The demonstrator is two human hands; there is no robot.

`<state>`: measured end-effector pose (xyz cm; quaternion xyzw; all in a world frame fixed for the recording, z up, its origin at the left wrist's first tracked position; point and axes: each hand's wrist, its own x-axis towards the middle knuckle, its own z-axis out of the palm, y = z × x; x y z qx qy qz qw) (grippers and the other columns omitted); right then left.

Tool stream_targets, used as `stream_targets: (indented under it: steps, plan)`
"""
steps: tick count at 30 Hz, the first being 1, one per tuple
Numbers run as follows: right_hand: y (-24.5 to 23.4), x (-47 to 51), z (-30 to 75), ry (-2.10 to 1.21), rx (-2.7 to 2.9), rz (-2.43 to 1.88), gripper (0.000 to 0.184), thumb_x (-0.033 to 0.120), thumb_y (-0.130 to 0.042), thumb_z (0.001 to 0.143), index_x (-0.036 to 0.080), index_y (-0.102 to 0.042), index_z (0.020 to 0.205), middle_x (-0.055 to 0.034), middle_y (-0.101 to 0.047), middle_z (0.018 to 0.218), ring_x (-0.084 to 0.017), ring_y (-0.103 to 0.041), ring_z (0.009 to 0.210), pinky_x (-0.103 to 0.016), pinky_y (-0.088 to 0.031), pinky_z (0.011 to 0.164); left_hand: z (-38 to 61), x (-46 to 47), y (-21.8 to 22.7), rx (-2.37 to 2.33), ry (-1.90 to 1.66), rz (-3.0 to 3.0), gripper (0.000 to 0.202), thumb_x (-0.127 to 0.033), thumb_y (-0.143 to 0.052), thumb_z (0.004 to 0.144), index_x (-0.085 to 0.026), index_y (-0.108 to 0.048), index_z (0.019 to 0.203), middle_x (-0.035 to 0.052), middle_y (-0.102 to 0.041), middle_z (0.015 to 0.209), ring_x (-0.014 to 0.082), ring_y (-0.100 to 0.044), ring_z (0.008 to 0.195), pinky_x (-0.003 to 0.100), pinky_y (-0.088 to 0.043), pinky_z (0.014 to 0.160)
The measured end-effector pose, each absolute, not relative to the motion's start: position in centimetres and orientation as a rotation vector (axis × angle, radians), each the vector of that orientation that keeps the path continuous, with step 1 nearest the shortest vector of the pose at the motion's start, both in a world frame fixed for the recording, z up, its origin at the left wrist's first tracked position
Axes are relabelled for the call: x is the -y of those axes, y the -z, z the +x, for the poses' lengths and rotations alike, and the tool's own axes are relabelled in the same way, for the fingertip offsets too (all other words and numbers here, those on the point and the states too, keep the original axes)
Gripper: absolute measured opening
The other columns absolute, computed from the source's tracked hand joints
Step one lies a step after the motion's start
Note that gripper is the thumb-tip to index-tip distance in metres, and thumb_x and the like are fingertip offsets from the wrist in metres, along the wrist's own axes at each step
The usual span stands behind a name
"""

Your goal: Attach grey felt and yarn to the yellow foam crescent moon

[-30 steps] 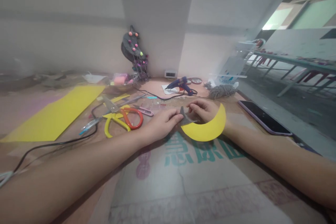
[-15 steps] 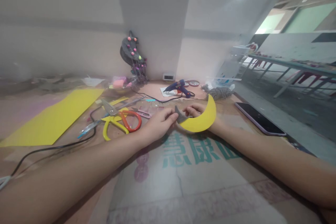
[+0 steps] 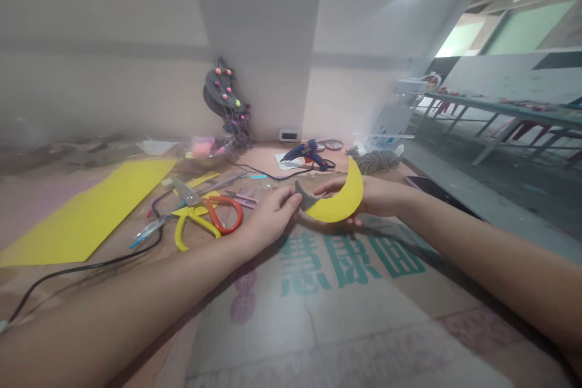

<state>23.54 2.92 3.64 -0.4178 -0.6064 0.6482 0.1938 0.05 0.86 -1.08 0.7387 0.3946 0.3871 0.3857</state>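
Observation:
A yellow crescent cut-out (image 3: 339, 205) is held up over the table, with a dark grey piece (image 3: 307, 199) at its left tip. My left hand (image 3: 275, 213) pinches that grey end between thumb and fingers. Behind the crescent is my right hand (image 3: 373, 195); its fingers are apart, some showing above the inner curve and some below the lower edge. The crescent hides the rest of that hand, and whether it presses on the back cannot be seen.
Left of my hands lie scissors (image 3: 207, 215) with red and yellow handles, a pen (image 3: 152, 227) and a yellow sheet (image 3: 97, 209). Farther back are a blue glue gun (image 3: 307, 154), grey yarn (image 3: 375, 160) and a grey crescent ornament (image 3: 220, 94). A phone (image 3: 439, 193) lies right.
My right hand has shifted behind the crescent, and fingertips now show below its lower edge. The right forearm now covers part of the phone. My left hand keeps its pinch.

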Motion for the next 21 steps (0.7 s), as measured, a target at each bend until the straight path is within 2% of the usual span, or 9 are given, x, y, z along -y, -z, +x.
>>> stream_targets:
  steps: [2, 5, 7, 11, 16, 21]
  plan:
    - [-3.3, -2.9, 23.5, -1.785, 1.729, -1.164, 0.041, 0.026, -0.077, 0.067, 0.021, -0.070, 0.107, -0.0018, -0.072, 0.071, -0.014, -0.062, 0.051, -0.025, -0.051, 0.047, 0.0, -0.9, 1.1, -1.008, -0.989, 1.888, 0.030, -0.040, -0.042, 0.094, -0.020, -0.047, 0.073, -0.0029, -0.051, 0.063, 0.0137, -0.047, 0.060, 0.025, -0.036, 0.056]
    - [-2.7, -3.1, 23.2, -1.596, 1.703, -1.146, 0.022, 0.025, -0.080, 0.062, 0.017, -0.073, 0.081, -0.0016, -0.071, 0.069, -0.011, -0.061, 0.053, -0.021, -0.048, 0.048, 0.0, -0.8, 0.9, -1.026, -0.986, 1.919, 0.030, -0.038, -0.042, 0.094, -0.019, -0.048, 0.071, -0.0025, -0.050, 0.064, 0.0134, -0.046, 0.061, 0.025, -0.035, 0.056]
    - [-2.4, -3.3, 23.0, -1.527, 1.648, -1.130, 0.019, 0.028, -0.081, 0.061, 0.015, -0.070, 0.070, -0.0019, -0.071, 0.070, -0.010, -0.061, 0.057, -0.020, -0.048, 0.052, 0.0, -0.7, 0.7, -1.034, -0.966, 1.941, 0.030, -0.037, -0.043, 0.094, -0.019, -0.048, 0.070, -0.0025, -0.050, 0.064, 0.0131, -0.045, 0.060, 0.025, -0.034, 0.056]
    - [-2.1, -3.5, 22.7, -1.495, 1.592, -1.119, 0.024, 0.033, -0.082, 0.062, 0.015, -0.068, 0.070, -0.0020, -0.070, 0.071, -0.010, -0.062, 0.061, -0.022, -0.048, 0.058, 0.1, -0.8, 0.8, -1.030, -0.947, 1.931, 0.032, -0.037, -0.042, 0.094, -0.019, -0.045, 0.068, -0.0024, -0.050, 0.063, 0.0129, -0.044, 0.058, 0.025, -0.033, 0.054]
    - [-1.5, -3.7, 22.6, -1.436, 1.596, -1.114, 0.024, 0.032, -0.081, 0.064, 0.015, -0.067, 0.070, -0.0012, -0.067, 0.070, -0.010, -0.058, 0.059, -0.021, -0.044, 0.055, 0.0, -1.0, 1.3, -1.022, -0.944, 1.934, 0.032, -0.040, -0.041, 0.095, -0.019, -0.047, 0.071, -0.0023, -0.051, 0.064, 0.0132, -0.045, 0.059, 0.024, -0.033, 0.053]
    - [-1.2, -4.0, 23.1, -1.268, 1.701, -1.144, 0.022, 0.035, -0.076, 0.072, 0.014, -0.068, 0.070, -0.0024, -0.066, 0.070, -0.011, -0.055, 0.060, -0.023, -0.042, 0.055, -0.1, -1.1, 1.5, -1.017, -0.958, 1.961, 0.032, -0.039, -0.041, 0.095, -0.019, -0.048, 0.072, -0.0027, -0.050, 0.065, 0.0131, -0.046, 0.061, 0.024, -0.034, 0.055]
